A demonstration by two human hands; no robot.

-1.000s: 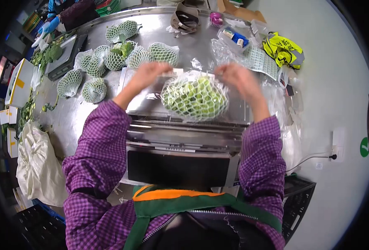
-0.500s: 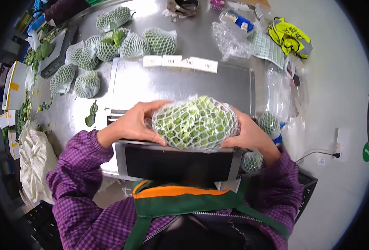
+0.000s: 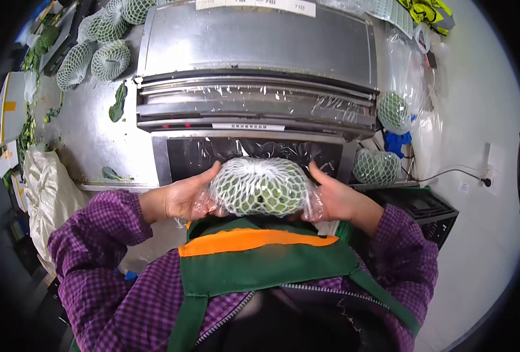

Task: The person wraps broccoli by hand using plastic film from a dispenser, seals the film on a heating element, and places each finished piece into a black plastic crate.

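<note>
Between my two hands is a broccoli bundle in a white foam net, with clear plastic film around it. My left hand grips its left side, thumb up along the film. From the right, my right hand holds it the same way; the fingertips of both hands are partly hidden in gathered film. Below and behind the bundle lies a black plate at the front of a metal wrapping machine. Clear film stretches from the machine's rollers over that plate.
Netted broccoli stands in a group on the metal table at left, near a loose leaf. At right are netted pieces, a blue item and plastic bags. A white sack hangs at the left edge.
My hands have brought the bundle down and closer to my body, off the machine top. Its netted side now faces up, and film spans the black plate behind it. My view has tilted downward.
</note>
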